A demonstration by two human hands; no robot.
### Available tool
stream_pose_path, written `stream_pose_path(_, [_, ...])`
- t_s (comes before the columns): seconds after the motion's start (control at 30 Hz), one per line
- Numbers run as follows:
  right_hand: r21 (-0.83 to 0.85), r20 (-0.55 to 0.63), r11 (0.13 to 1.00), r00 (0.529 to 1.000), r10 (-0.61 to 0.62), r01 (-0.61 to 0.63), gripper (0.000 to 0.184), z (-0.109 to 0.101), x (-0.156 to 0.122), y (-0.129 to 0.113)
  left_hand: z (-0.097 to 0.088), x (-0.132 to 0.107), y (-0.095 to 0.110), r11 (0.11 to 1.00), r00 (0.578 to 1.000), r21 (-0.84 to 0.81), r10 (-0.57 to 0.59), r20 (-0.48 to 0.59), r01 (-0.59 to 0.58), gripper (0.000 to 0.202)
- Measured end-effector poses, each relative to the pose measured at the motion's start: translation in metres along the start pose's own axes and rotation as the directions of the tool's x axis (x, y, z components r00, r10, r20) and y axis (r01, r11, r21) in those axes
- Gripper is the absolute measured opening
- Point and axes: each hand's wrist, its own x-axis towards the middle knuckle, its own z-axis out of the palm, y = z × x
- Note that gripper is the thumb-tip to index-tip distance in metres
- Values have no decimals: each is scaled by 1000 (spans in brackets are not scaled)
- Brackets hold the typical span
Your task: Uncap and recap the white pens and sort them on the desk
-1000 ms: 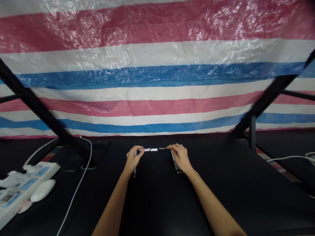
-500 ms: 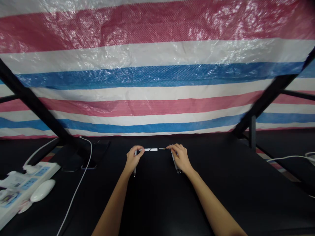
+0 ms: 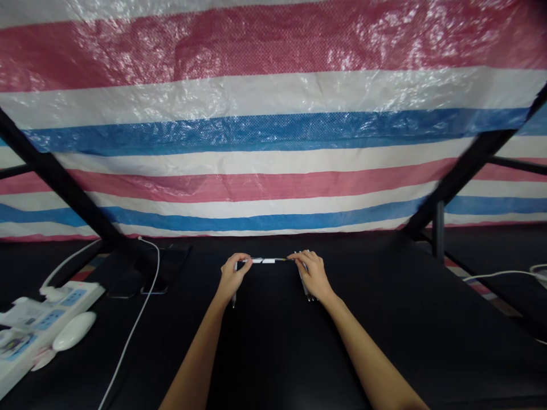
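Observation:
My left hand (image 3: 232, 277) pinches a white pen barrel (image 3: 268, 261) with a dark mark, held level and pointing right. Opposite it, my right hand (image 3: 314, 274) holds a thin pen refill (image 3: 280, 259) between thumb and fingertips. The refill's left end meets the open right end of the barrel; how deep it sits inside is too small to tell. A pen (image 3: 234, 300) lies lengthwise under my left hand. Several grey-white pens (image 3: 307, 292) lie side by side under my right hand, partly hidden by it.
On the black table (image 3: 273, 341), a white power strip (image 3: 51, 319) with plugs lies at the left, a white mouse (image 3: 75, 331) against it. A white cable (image 3: 139, 324) runs nearby, by dark phone-like slabs (image 3: 154, 285). Black frame legs and a striped sheet (image 3: 273, 188) stand behind.
The gap between barrel and refill has closed: my right hand has moved slightly left and the barrel slightly right, so their ends now meet. The pens under the hands stay put.

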Motion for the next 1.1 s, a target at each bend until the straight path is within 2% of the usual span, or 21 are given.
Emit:
stream_pose_path(0.67, [-16,24,1000,1000,-4,4,29,0,0,-3,-1,-2,7,998,999,55,-35,14,34,18])
stream_pose_path(0.9, [26,49,999,998,-29,28,27,0,-2,-7,1,-3,8,997,999,73,22,26,-23,17])
stream_pose_path(1.1, [116,73,989,992,-99,90,25,0,-2,-10,3,-4,12,992,997,107,60,58,-66,15])
